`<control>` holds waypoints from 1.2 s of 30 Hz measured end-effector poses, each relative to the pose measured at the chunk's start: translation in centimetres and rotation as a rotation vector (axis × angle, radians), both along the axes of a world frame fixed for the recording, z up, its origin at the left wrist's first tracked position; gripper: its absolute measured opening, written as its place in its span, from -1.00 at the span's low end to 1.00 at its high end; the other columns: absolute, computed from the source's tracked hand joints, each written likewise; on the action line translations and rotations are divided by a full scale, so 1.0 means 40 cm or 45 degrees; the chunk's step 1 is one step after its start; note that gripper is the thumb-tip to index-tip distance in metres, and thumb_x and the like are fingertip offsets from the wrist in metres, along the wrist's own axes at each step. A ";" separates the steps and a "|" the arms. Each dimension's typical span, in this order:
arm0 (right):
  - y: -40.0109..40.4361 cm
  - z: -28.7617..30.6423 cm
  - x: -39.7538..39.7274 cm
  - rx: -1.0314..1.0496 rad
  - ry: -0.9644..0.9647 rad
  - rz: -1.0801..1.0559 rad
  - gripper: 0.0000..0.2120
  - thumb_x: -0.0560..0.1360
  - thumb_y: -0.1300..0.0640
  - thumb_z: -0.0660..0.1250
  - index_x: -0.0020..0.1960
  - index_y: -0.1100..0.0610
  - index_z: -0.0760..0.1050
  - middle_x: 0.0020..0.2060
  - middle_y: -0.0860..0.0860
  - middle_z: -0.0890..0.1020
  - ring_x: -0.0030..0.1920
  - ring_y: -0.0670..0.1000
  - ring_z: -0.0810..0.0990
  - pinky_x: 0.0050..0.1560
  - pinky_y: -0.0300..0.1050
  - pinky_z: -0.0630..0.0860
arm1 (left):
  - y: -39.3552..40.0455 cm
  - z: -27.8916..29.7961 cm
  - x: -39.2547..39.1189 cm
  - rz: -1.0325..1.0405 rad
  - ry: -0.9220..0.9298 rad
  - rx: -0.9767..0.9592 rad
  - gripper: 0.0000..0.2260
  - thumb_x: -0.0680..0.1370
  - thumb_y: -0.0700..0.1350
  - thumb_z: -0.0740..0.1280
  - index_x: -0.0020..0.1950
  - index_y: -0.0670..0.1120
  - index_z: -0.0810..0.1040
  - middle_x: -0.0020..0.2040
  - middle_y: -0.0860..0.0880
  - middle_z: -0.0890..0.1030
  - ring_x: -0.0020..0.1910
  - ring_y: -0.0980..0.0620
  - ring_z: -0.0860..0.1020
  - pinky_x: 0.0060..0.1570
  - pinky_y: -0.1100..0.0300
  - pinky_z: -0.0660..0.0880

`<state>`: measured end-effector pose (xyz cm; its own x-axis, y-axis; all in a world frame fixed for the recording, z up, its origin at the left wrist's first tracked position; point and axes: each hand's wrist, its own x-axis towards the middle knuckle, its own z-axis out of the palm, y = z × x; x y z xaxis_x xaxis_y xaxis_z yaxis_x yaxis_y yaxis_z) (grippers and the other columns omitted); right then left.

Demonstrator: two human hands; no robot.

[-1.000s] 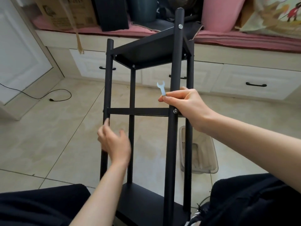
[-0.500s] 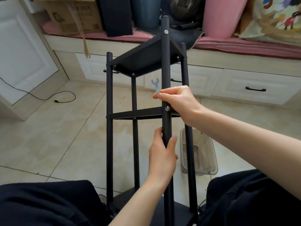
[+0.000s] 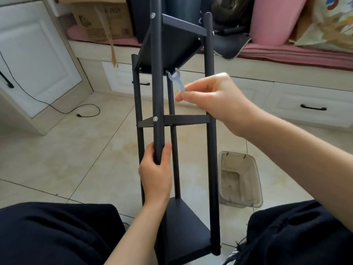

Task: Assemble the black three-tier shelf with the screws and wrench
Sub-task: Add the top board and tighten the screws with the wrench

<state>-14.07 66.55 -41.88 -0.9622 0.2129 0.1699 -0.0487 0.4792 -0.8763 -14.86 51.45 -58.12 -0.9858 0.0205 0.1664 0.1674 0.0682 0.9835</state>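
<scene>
My left hand [image 3: 155, 176] wraps the near black pole [image 3: 158, 88] of the shelf [image 3: 172, 46] just below the middle tier, thumb on one side and fingers curled round the other, so that grip is closed on the pole; my right hand [image 3: 214, 100] hangs in front of the frame, to the right of that pole, its fingertips [image 3: 180, 97] pinching the lower end of the small blue-grey wrench [image 3: 176, 79], whose open jaw points up toward the underside of the top tier; the shelf stands tilted away from me between my knees, its bottom tier [image 3: 183, 226] nearest me on the tiled floor [image 3: 66, 159]; silver screws [image 3: 155, 118] show in the near pole at the middle crossbar and near the top tier; a clear plastic bin [image 3: 239, 180] lies on the floor just right of the frame; a black cable [image 3: 63, 109] trails across the tiles at left; beyond, a cardboard box [image 3: 103, 20] and a pink cushion [image 3: 275, 18] sit on the window bench above white drawers [image 3: 309, 106].
</scene>
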 end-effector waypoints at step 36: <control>-0.095 -0.309 -0.009 -0.004 -0.125 -0.333 -0.79 0.62 0.15 0.26 0.06 0.14 0.66 -0.24 -0.07 0.63 -0.14 -0.13 0.61 -0.09 -0.41 0.44 | 0.003 -0.028 -0.017 -0.036 0.117 -0.083 -0.57 0.59 0.26 0.17 0.38 0.14 0.53 -0.34 0.21 0.52 -0.40 0.10 0.48 -0.34 0.17 0.48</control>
<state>-14.45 62.76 -54.25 -0.8864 0.4564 0.0774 0.1616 0.4617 -0.8722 -15.52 51.57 -59.24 -0.9653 0.0621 0.2536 0.2596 0.1257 0.9575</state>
